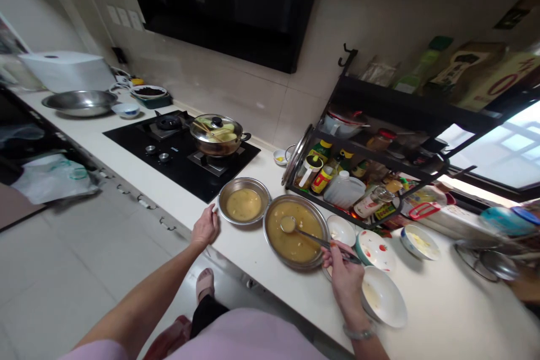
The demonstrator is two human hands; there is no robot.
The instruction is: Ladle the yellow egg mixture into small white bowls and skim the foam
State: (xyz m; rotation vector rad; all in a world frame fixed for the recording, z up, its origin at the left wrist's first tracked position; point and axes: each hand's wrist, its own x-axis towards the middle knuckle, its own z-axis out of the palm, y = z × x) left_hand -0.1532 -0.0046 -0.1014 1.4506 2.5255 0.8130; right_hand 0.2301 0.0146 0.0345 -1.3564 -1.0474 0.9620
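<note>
right hand (343, 271) grasped the handle of a metal ladle (306, 233), fingers wrapped around it. ladle's scoop was over the larger metal bowl (270, 250), full of brownish-yellow soup (297, 252), liquid in the scoop too; could not tell how deep the scoop sat. a bracelet (359, 333) was on the right wrist.

left hand (206, 226) was at the front edge of the counter (253, 253), fingers bent, just beside the smaller metal bowl (222, 209). grip there not clear, could not tell if the fingertips touched that rim or pressed on the counter. smaller bowl held paler yellowish soup and stood to the left of the larger one, rims close together.

right of the larger bowl: small white bowl (342, 230), bowl with red strawberry-like pattern (375, 250), and nearer the person a white bowl (390, 298) with some liquid at the bottom, partly behind the right hand. farther right, a patterned bowl (422, 243) with pale yellow bits in it.

behind these, black rack (379, 98) with bottles and jars. to the left, black cooktop (139, 138) with a lidded pot (216, 143) on its right burner, chopsticks and pale green pieces seen at the lid. far left, wide metal basin (80, 102) and a small bowl (126, 111) on the counter.
</note>
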